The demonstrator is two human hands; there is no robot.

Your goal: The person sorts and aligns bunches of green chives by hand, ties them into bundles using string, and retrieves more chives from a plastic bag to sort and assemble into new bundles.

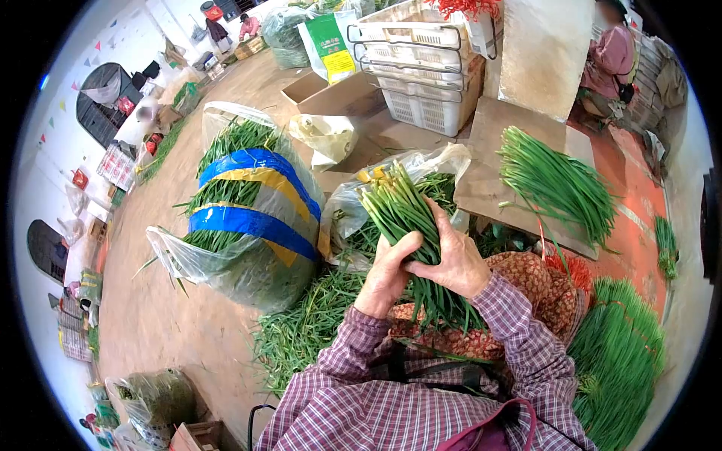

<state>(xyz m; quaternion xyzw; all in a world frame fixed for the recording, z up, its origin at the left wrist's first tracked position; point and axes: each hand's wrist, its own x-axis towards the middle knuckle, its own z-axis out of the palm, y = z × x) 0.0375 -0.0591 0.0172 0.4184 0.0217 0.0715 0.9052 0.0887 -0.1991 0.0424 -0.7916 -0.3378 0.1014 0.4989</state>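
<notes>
A bunch of long green stalks (402, 201), looking like garlic chives or flower chives, stands tilted between my two hands, its pale cut ends pointing up and away. My left hand (389, 272) wraps the near left side, and my right hand (456, 259) grips the right side, with both thumbs close together on the front. The drooping green ends hang over my lap, on a patterned brown cloth (519, 282). Just beyond the bunch is an open clear plastic bag (346, 199) with greens in it. Another bunch of chives (556, 180) lies on a cardboard sheet (481, 177) to the right.
A big plastic bag of greens with blue and yellow bands (256, 218) stands at left. Loose leaves (308, 323) cover the floor nearby. Stacked white crates (421, 75) stand ahead. A large chive pile (620, 361) lies at right. A person in pink (608, 56) sits at upper right.
</notes>
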